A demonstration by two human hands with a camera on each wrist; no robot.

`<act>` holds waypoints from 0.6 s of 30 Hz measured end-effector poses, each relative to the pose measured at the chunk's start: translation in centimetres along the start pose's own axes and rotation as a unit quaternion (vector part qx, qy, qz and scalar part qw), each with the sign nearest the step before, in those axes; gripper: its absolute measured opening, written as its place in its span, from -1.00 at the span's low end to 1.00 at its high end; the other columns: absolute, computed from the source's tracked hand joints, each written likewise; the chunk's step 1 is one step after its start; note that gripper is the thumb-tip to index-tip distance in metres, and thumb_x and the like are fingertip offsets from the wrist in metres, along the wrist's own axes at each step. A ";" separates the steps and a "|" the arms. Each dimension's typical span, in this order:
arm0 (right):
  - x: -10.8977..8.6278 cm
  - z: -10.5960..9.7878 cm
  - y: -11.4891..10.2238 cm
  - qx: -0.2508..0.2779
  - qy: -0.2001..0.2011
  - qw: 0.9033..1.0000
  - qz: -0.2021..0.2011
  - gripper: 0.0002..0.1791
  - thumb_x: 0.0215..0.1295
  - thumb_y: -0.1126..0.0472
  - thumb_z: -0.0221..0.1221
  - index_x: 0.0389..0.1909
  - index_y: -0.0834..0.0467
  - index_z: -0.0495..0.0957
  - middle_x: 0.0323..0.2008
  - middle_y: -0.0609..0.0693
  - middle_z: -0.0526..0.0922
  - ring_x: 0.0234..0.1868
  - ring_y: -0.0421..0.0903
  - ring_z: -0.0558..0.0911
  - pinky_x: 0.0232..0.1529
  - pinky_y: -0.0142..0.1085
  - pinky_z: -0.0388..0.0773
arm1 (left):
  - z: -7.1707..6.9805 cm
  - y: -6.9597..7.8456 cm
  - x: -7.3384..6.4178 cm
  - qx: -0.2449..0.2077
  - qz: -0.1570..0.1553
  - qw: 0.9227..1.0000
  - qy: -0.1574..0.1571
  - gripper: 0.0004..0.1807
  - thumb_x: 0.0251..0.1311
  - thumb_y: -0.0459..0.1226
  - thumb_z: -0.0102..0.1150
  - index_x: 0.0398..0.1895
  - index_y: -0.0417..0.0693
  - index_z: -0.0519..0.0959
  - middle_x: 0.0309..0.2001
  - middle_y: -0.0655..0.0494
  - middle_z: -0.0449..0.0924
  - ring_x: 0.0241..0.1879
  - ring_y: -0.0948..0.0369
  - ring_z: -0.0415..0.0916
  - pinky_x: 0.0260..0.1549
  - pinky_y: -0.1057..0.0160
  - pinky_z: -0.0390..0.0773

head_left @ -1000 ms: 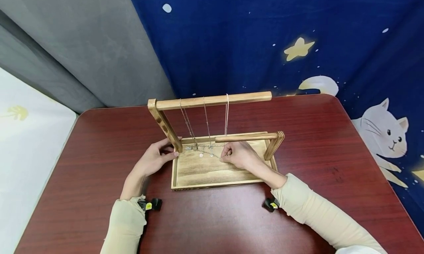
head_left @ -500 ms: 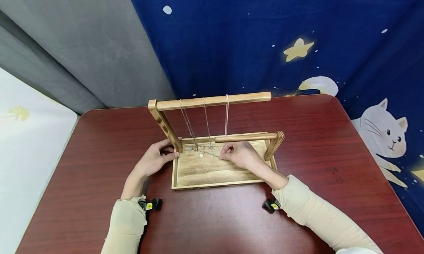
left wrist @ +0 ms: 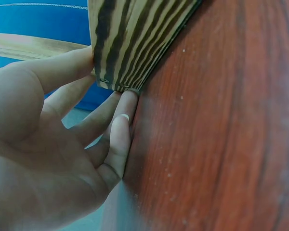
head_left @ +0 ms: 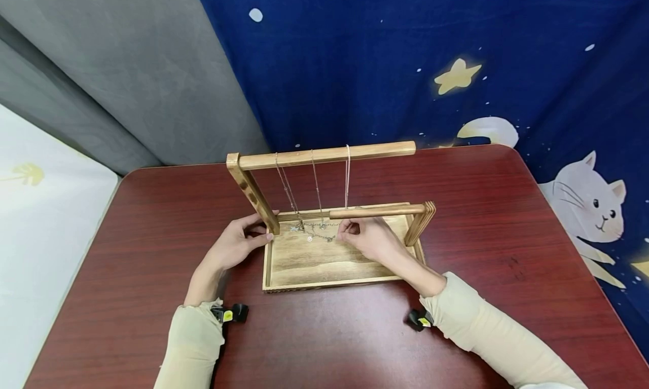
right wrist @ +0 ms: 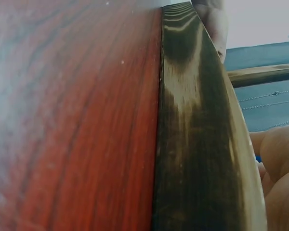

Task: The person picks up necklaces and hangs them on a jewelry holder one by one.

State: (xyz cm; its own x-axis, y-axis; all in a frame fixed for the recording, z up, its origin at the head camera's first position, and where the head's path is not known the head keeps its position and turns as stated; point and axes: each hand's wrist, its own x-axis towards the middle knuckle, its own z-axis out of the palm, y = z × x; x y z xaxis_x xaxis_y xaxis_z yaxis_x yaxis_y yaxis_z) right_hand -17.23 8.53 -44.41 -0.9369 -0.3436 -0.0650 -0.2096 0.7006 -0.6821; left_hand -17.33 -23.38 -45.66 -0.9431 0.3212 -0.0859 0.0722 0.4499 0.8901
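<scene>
A wooden jewelry stand has a shallow tray and two bars. My left hand grips its left end by the post, thumb in front and fingers behind; the left wrist view shows that hand on the striped wooden end. Under the short front bar, my right hand pinches one end of a thin charm bracelet. Its chain runs left over the tray, small charms hanging from it. My right fingertips are partly hidden in the right wrist view, behind the tray wall.
Several thin necklaces hang from the tall back bar, their lower ends near the bracelet. The stand rests on a dark red table. Behind the table hang a grey curtain and a blue one.
My right hand has moved slightly up and away, drawing the bracelet's end with it. The chain and its charms have shifted a little. My left hand stays in place.
</scene>
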 end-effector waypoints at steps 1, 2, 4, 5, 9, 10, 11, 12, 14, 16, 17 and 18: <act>0.0 0.0 0.0 0.005 -0.002 1.000 -0.003 -0.88 0.29 0.02 0.33 -0.37 -0.07 0.61 -0.44 -0.19 0.59 -0.39 -0.23 0.53 -0.24 -0.26 0.53 | 0.0 0.0 0.0 0.000 -0.001 1.000 0.000 -0.46 0.30 -0.36 0.25 0.36 -0.05 0.47 0.09 -0.12 0.61 -0.01 0.03 0.59 -0.21 0.31 0.59; 0.0 0.0 -0.1 0.011 -0.003 1.000 -0.004 -0.90 0.30 0.03 0.32 -0.36 -0.08 0.62 -0.43 -0.19 0.60 -0.38 -0.22 0.54 -0.23 -0.26 0.53 | 0.0 0.0 0.0 -0.002 -0.001 1.000 0.000 -0.46 0.30 -0.37 0.25 0.36 -0.04 0.47 0.10 -0.11 0.61 -0.01 0.02 0.59 -0.20 0.30 0.59; -0.1 0.0 -0.1 0.020 -0.005 1.000 -0.004 -0.91 0.29 0.03 0.32 -0.37 -0.11 0.63 -0.41 -0.20 0.61 -0.37 -0.23 0.55 -0.21 -0.26 0.53 | 0.0 0.1 -0.1 -0.005 -0.005 1.000 -0.001 -0.46 0.30 -0.36 0.26 0.36 -0.01 0.48 0.10 -0.10 0.61 -0.01 0.02 0.59 -0.20 0.31 0.59; -0.2 0.0 -0.1 0.023 -0.004 1.000 -0.004 -0.91 0.30 0.03 0.32 -0.37 -0.11 0.62 -0.41 -0.21 0.61 -0.36 -0.23 0.55 -0.20 -0.26 0.54 | 0.0 0.0 -0.1 -0.006 -0.006 1.000 -0.001 -0.46 0.31 -0.36 0.26 0.36 -0.01 0.48 0.10 -0.11 0.61 0.00 0.02 0.58 -0.20 0.31 0.58; -0.4 -0.1 -0.1 0.031 -0.003 1.000 0.001 -0.91 0.32 0.03 0.29 -0.36 -0.11 0.62 -0.43 -0.20 0.62 -0.46 -0.24 0.48 -0.33 -0.27 0.48 | 0.1 -0.1 -0.1 -0.008 -0.018 1.000 -0.001 -0.48 0.32 -0.33 0.25 0.35 -0.05 0.48 0.07 -0.15 0.61 0.00 0.01 0.56 -0.20 0.33 0.56; -0.4 -0.1 -0.1 0.034 -0.004 0.999 0.003 -0.91 0.33 0.03 0.28 -0.37 -0.11 0.63 -0.44 -0.20 0.63 -0.48 -0.23 0.47 -0.36 -0.27 0.46 | 0.1 -0.1 -0.1 -0.007 -0.020 1.000 0.000 -0.48 0.32 -0.33 0.25 0.35 -0.06 0.48 0.05 -0.16 0.61 0.00 0.01 0.55 -0.20 0.34 0.56; -0.5 -0.1 -0.2 0.037 -0.005 0.999 0.005 -0.91 0.34 0.03 0.27 -0.37 -0.12 0.63 -0.44 -0.19 0.64 -0.49 -0.23 0.46 -0.38 -0.27 0.44 | 0.1 -0.1 -0.1 -0.008 -0.022 1.000 0.001 -0.48 0.32 -0.33 0.25 0.35 -0.07 0.48 0.03 -0.18 0.61 -0.01 0.01 0.55 -0.20 0.34 0.55; -0.5 -0.1 -0.2 0.043 -0.005 0.999 0.006 -0.91 0.34 0.03 0.27 -0.37 -0.11 0.63 -0.45 -0.19 0.64 -0.49 -0.23 0.46 -0.38 -0.27 0.43 | 0.1 0.0 -0.1 -0.007 -0.023 1.000 0.002 -0.48 0.31 -0.33 0.25 0.35 -0.07 0.48 0.02 -0.17 0.62 -0.01 0.01 0.55 -0.21 0.35 0.55; -0.6 -0.2 -0.3 0.057 -0.005 0.998 0.003 -0.92 0.33 0.06 0.28 -0.36 -0.09 0.63 -0.43 -0.19 0.66 -0.43 -0.25 0.52 -0.31 -0.27 0.48 | 0.1 0.0 -0.1 -0.002 -0.022 1.000 0.003 -0.48 0.31 -0.32 0.26 0.34 -0.06 0.49 0.01 -0.16 0.63 -0.03 0.03 0.56 -0.22 0.35 0.55; -0.6 -0.2 -0.4 0.082 -0.002 0.997 -0.002 -0.95 0.32 0.11 0.30 -0.32 -0.03 0.64 -0.40 -0.17 0.67 -0.35 -0.24 0.58 -0.20 -0.27 0.54 | 0.1 0.1 -0.1 0.002 -0.020 1.000 0.006 -0.48 0.31 -0.32 0.26 0.34 -0.05 0.49 0.00 -0.16 0.63 -0.04 0.04 0.56 -0.23 0.34 0.55; -0.7 -0.2 -0.4 0.096 0.000 0.995 -0.006 -0.95 0.31 0.14 0.31 -0.29 0.00 0.65 -0.38 -0.17 0.67 -0.31 -0.24 0.61 -0.15 -0.28 0.56 | 0.0 0.1 -0.1 0.003 -0.020 1.000 0.007 -0.48 0.31 -0.32 0.27 0.34 -0.04 0.49 -0.01 -0.15 0.64 -0.05 0.05 0.57 -0.23 0.34 0.55; -0.7 -0.2 -0.5 0.111 0.002 0.994 -0.007 -0.94 0.30 0.16 0.32 -0.26 0.04 0.65 -0.37 -0.16 0.67 -0.29 -0.23 0.62 -0.14 -0.28 0.57 | 0.0 0.1 -0.1 0.005 -0.019 1.000 0.008 -0.48 0.30 -0.32 0.27 0.34 -0.04 0.50 -0.01 -0.14 0.64 -0.06 0.05 0.58 -0.23 0.34 0.55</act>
State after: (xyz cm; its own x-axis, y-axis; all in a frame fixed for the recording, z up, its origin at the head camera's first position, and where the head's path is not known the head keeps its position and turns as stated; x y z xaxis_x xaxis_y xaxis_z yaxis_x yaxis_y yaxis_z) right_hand -16.52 8.56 -43.87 -0.9355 -0.3494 -0.0528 -0.1554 0.5410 -0.8265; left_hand -17.25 -23.33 -45.58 -0.9503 0.2901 -0.1128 0.0385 0.4693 0.8822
